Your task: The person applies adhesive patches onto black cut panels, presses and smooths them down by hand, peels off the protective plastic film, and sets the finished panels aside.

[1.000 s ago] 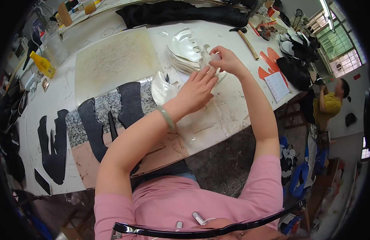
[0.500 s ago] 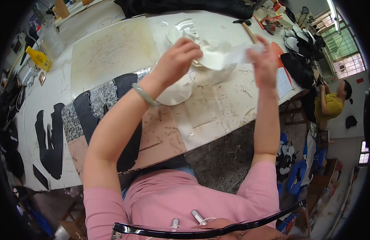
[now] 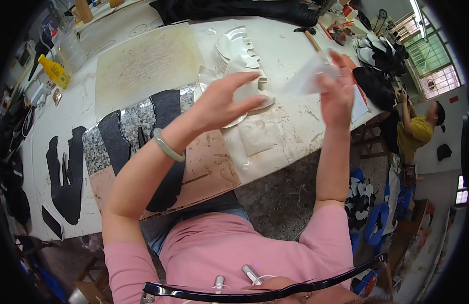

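My right hand [image 3: 336, 91] pinches a thin, whitish see-through sheet [image 3: 306, 76], raised over the right part of the table and smeared by motion. My left hand [image 3: 227, 101], a pale green bangle [image 3: 168, 146] on its wrist, is held with thumb and fingers apart and nothing between them. Just beyond it lies a stack of glossy cream pieces [image 3: 234, 44] with curved outlines and notched edges. The left hand hides the stack's near part. Dark grey cut pieces [image 3: 166, 104] lie across a speckled stone slab [image 3: 135, 115] and a pinkish board [image 3: 209, 157], partly under my left forearm.
More dark pieces [image 3: 67, 187] lie at the table's left. A worn translucent cutting mat [image 3: 143, 61] lies behind the slab, near a yellow bottle [image 3: 54, 71]. A wooden-handled hammer [image 3: 311, 39] is at the far right. Another person [image 3: 417, 129] is beyond the table's right end.
The thin sheet has come away from the cream stack and stays in my right hand. My left hand has opened and drawn a little nearer to me.
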The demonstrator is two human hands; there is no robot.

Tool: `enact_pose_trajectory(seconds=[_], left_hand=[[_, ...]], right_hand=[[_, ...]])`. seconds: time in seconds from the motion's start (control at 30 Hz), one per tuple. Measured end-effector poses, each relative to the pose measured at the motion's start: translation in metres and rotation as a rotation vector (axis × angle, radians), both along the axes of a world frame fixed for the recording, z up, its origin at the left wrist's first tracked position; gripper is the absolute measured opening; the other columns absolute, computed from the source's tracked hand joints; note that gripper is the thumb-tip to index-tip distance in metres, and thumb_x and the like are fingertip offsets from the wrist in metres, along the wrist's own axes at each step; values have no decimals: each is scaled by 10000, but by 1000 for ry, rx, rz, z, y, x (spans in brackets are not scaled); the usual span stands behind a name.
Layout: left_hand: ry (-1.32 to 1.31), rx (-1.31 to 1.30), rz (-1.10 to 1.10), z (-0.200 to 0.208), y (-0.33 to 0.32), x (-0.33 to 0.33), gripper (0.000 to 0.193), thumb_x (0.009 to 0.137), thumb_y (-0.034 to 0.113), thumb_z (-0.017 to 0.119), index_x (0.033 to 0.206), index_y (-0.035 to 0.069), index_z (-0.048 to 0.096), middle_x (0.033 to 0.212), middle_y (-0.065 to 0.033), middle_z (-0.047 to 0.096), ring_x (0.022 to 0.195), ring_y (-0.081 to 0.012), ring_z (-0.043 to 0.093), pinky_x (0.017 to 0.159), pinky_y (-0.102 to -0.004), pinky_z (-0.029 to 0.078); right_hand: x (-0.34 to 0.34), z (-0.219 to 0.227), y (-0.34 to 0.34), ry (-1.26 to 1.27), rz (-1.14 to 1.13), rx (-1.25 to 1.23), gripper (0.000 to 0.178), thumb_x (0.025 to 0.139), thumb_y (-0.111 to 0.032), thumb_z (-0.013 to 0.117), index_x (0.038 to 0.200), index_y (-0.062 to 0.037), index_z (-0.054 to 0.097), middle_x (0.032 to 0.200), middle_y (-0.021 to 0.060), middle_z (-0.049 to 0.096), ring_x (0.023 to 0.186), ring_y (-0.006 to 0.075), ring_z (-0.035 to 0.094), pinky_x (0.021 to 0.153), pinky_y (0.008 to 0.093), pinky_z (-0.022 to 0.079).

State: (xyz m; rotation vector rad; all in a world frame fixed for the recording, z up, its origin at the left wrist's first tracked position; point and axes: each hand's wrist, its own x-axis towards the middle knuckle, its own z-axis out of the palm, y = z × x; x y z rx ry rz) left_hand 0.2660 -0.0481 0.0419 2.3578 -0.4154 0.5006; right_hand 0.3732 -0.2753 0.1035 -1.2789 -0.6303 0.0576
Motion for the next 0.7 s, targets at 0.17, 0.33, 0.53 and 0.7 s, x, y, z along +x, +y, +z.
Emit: enact_pose_trajectory(seconds=[0.17,0.33,0.53,0.7], left_hand=[[147,-661,-227,36,-18,-32,577,850,158,718,1347,28,454,1228,-174,594,1171,-282,565,961,-373,474],[437,-820,-15,19,34,-37,352,884,40,592,1235,23,560,1122,-63,644,1016,-165,623,884,-299,487],[584,91,-285,-23,31,-20,284,822,96,597,1094,17,618,1235,-158,565,1288,-368,418,1099,-460,308],[617,281,-231,-24,25,-20,267,787,70,548,1039,23,624,1187,-158,585,1305,-385,394,1110,-547,267]], right_hand=[[-62,6,51,-82,462,-265,628,876,-65,677,1405,-9,345,1038,117,640,958,139,620,845,271,507],[-8,-9,51,-493,-15,-714,625,765,-238,800,1298,-49,536,1128,101,656,1085,225,602,957,386,465],[35,-100,21,-627,71,-1289,907,625,-165,849,1412,-73,408,1371,157,479,1273,322,441,1073,396,374],[39,-81,17,185,395,-886,812,678,-81,825,1390,-50,437,1185,125,595,1070,218,579,950,322,463]])
